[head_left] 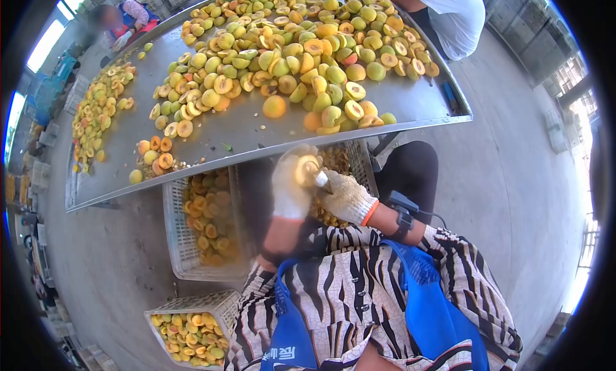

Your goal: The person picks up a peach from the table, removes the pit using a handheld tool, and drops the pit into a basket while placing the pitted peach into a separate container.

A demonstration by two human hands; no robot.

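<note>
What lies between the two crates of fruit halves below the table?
In the head view, only bare concrete floor separates the upper crate from the lower crate; nothing rests there.

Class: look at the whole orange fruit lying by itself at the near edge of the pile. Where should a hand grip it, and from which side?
Grip the orange fruit around its round sides, fingers coming down from above on the near side: bare table lies there, while the pile crowds behind it.
</note>
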